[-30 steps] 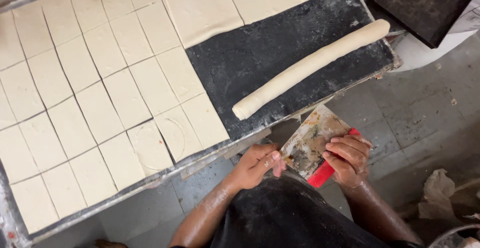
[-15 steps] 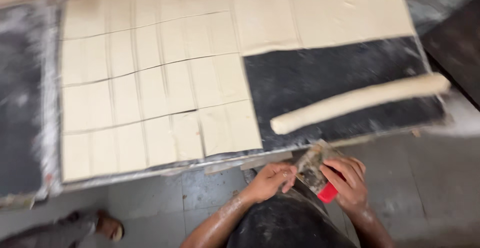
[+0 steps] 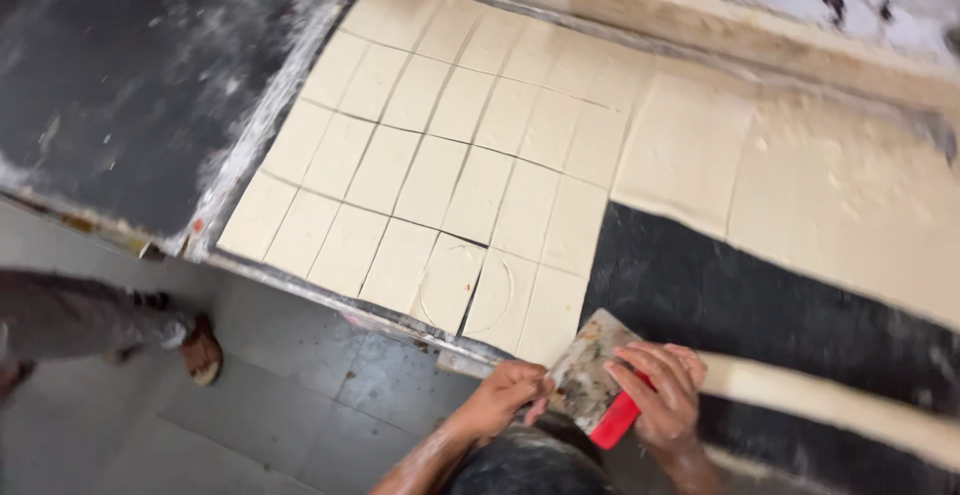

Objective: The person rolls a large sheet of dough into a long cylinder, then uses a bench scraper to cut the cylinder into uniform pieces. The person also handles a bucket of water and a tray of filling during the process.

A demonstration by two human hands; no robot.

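The right hand point(image 3: 668, 402) grips the red-handled, dough-crusted metal scraper point(image 3: 590, 385) while the left hand's point(image 3: 508, 391) pinching fingers should wipe gently along its blade.

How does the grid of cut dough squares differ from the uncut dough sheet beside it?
The pale cut dough squares are scored into small pieces; the pale uncut dough sheet is scored only once. The squares look smooth, the sheet rougher and crumbly on top. Both lie flat on the dark floured table.
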